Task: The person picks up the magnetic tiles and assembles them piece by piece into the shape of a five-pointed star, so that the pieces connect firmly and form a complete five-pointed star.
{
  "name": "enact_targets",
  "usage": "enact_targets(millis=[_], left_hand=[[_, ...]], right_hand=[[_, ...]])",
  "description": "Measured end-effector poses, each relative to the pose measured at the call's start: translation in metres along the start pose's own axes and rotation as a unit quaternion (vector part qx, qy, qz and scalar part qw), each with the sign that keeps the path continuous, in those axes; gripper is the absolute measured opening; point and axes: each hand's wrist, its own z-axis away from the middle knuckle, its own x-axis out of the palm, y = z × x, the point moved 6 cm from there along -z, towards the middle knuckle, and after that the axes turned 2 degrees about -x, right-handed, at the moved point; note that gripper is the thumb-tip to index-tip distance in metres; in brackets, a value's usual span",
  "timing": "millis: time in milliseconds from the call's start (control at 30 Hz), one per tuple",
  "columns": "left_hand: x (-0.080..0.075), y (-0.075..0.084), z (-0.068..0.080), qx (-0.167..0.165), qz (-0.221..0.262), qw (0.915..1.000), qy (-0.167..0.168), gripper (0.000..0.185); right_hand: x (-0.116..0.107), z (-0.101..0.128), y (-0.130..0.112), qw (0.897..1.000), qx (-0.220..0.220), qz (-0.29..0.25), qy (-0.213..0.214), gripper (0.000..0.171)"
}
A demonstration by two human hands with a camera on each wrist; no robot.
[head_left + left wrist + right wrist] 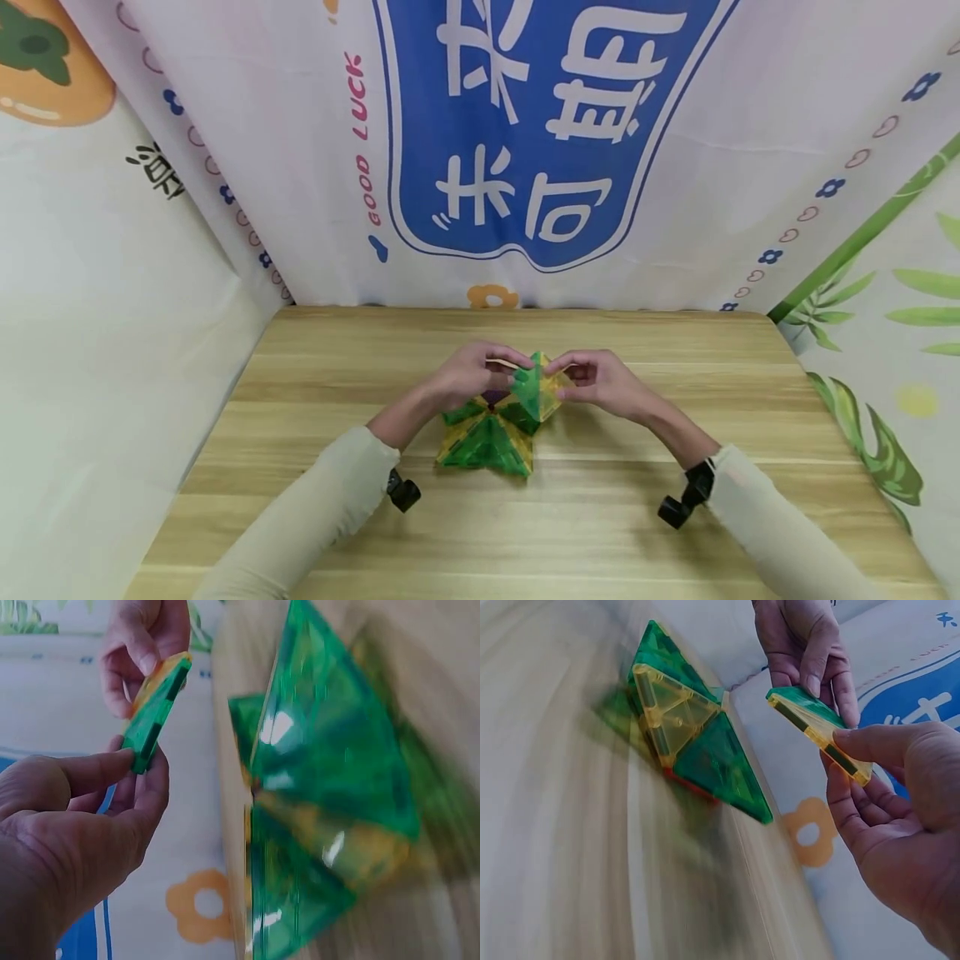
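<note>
Green and yellow tiles, stacked flat together, are pinched at opposite ends by the left hand and right hand, just above the tile structure on the worktop. A loosened pinch would likely drop them onto the structure, collapsing it.

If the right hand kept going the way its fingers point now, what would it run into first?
Most likely the left hand. The right hand points leftward, pinching the stacked green and yellow tiles that the left hand holds from the other end. The tile structure seems to lie below that line, though depth is unclear.
</note>
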Motion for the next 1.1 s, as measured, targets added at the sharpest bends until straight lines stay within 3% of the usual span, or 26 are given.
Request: enact_targets(millis=[267,467,900,1100], left_hand=[[-0.039,-0.013,-0.001,-0.016,-0.016,0.9997,0.006,0.034],[-0.058,-0.029,-0.006,-0.034,-0.01,0.9994,-0.001,0.036],[-0.074,-0.06,-0.02,-0.076,0.029,0.9966,-0.011,0.035],[-0.075,-0.068,-0.025,-0.065,0.011,0.9975,-0.024,0.033]], right_hand=[[0.017,-0.037,0.009,1.0,0.016,-0.008,0.007,0.031],[0.026,-0.056,0.019,1.0,0.015,-0.011,0.0,0.032],[0.039,-0.076,0.042,0.998,0.04,-0.038,0.001,0.031],[0.041,-0.078,0.049,0.998,0.041,-0.05,0.0,0.035]])
